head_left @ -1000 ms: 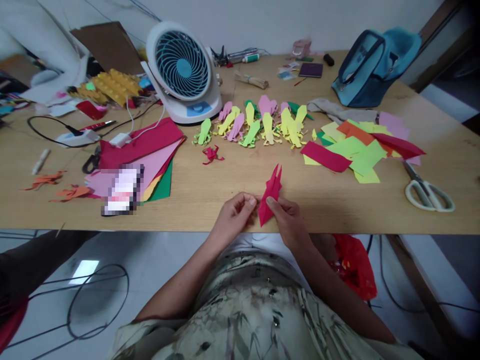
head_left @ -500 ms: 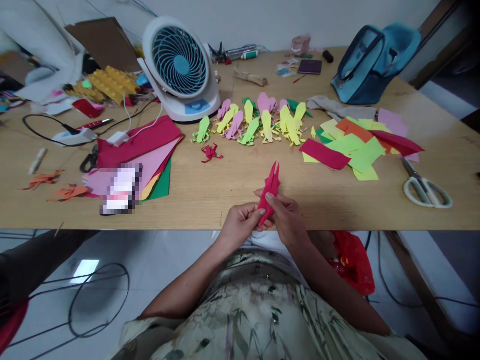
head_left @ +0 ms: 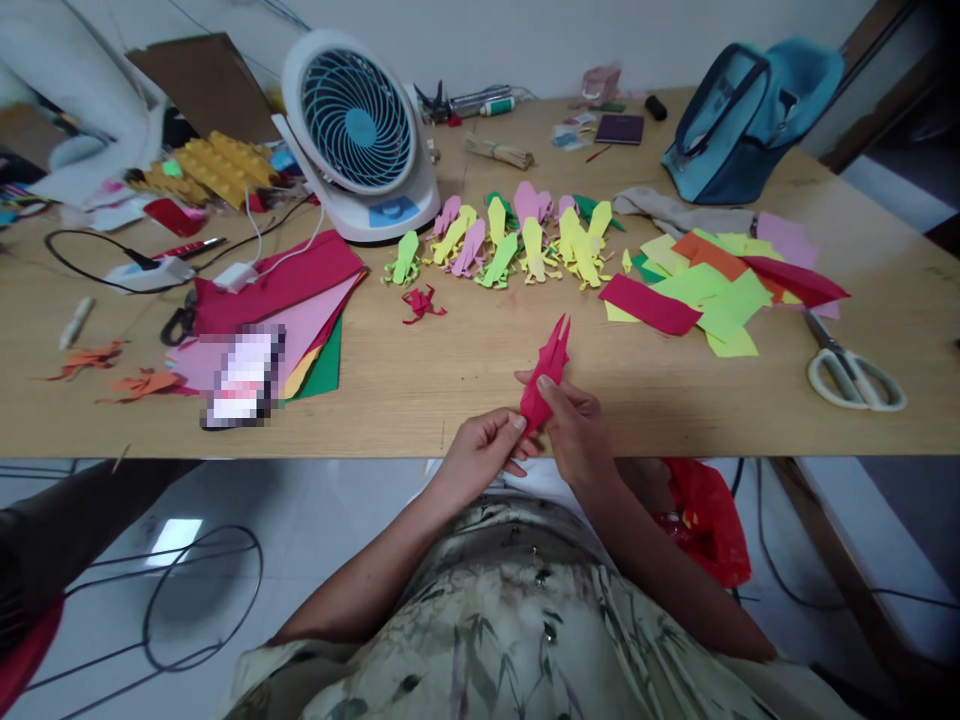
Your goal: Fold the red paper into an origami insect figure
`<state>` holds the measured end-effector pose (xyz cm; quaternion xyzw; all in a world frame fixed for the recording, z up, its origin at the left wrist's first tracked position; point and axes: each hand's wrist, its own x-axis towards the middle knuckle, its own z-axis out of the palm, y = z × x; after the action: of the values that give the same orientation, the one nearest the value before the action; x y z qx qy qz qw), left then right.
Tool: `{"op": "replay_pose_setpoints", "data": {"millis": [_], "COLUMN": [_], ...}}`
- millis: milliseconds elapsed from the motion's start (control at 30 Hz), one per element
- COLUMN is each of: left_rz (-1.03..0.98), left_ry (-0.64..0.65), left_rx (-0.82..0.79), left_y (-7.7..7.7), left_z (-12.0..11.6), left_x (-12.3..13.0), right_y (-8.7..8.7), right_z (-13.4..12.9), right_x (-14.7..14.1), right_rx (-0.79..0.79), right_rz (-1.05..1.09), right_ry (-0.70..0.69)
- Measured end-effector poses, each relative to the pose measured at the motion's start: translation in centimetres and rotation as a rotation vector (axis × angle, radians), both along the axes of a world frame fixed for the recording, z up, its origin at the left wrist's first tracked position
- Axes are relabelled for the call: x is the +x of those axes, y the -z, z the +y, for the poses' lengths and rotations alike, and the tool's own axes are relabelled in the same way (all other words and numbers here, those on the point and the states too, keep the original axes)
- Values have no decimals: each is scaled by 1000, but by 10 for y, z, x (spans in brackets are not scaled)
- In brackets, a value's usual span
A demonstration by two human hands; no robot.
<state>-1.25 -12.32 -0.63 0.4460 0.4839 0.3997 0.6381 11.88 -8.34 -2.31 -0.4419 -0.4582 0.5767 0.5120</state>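
A folded red paper piece point(head_left: 551, 365), with two narrow points at its far end, is held over the table's front edge. My left hand point(head_left: 484, 445) pinches its near end between thumb and fingers. Around its right side my right hand point(head_left: 576, 420) grips it, thumb on top and fingers underneath. Beyond my hands a small red folded paper figure point(head_left: 424, 304) lies on the table. Farther back stand rows of folded paper figures in yellow point(head_left: 532, 245), green point(head_left: 499, 260) and pink point(head_left: 469, 248).
Cut paper sheets point(head_left: 709, 300) and white-handled scissors point(head_left: 855, 375) lie at the right. On the left are a phone point(head_left: 244, 378), larger coloured paper point(head_left: 326, 355), a power strip point(head_left: 150, 274) and orange paper figures point(head_left: 146, 384). A fan point(head_left: 360, 130) and a blue bag point(head_left: 724, 140) stand behind.
The red paper piece has tilted to the right and moved slightly away from me. My left fingers have shifted to its near tip, while my right hand keeps its grip.
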Motion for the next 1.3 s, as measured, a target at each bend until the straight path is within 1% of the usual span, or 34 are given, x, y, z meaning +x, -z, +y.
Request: {"op": "replay_pose_setpoints", "data": {"millis": [100,233,267,333,400,433,467,500,533,567,600,667,800,900,967,1033,1100,1133,1200,1233,1300], "left_rz": [26,21,23,47,90,117,137,152,173,186,190,139,-61,-122,-78,47,228,288,371,402,456], "left_ry": [-9,0,22,104,174,163,98,-16,-87,-128,-147,-165,-119,-116,-84,-15,120,192,309,349,383], "left_rx": [36,37,14,-39,-47,-6,53,126,199,258,291,308,213,168,195,250,284,297,341,367,416], "left_y": [2,5,5,2,-4,-7,-11,-15,-19,-22,-24,-25,-20,-19,-22,-25,-28,-29,-32,-33,-35], "left_z": [3,2,1,1,3,6,10,14,19,24,29,36,40,39,41,48,57,62,71,75,80], "left_x": [2,0,-2,-9,-17,-22,-25,-28,-29,-28,-27,-20,-7,-9,-17,-27,-36,-38,-39,-38,-34], "right_y": [3,5,4,3,1,1,2,2,3,4,4,3,-5,-10,-13,-15,-17,-18,-20,-20,-17], "right_z": [-2,-2,-2,0,1,1,1,0,-1,-2,-4,-7,-9,-8,-7,-6,-3,-1,4,7,14], "right_x": [-1,-4,-4,-4,-4,-4,-4,-5,-5,-6,-6,-6,-4,0,6,16,28,33,41,44,47], "right_rx": [43,24,18,10,14,23,36,52,70,90,111,152,215,241,260,294,319,309,246,207,136], "right_rz": [-87,-61,-50,-25,7,23,35,43,45,39,21,-59,-276,-354,-380,-401,-424,-421,-347,-300,-227], "right_ry": [-28,-25,-15,9,27,26,19,9,-2,-12,-21,-40,-93,-168,-262,-301,-204,-153,-87,-69,-56]}}
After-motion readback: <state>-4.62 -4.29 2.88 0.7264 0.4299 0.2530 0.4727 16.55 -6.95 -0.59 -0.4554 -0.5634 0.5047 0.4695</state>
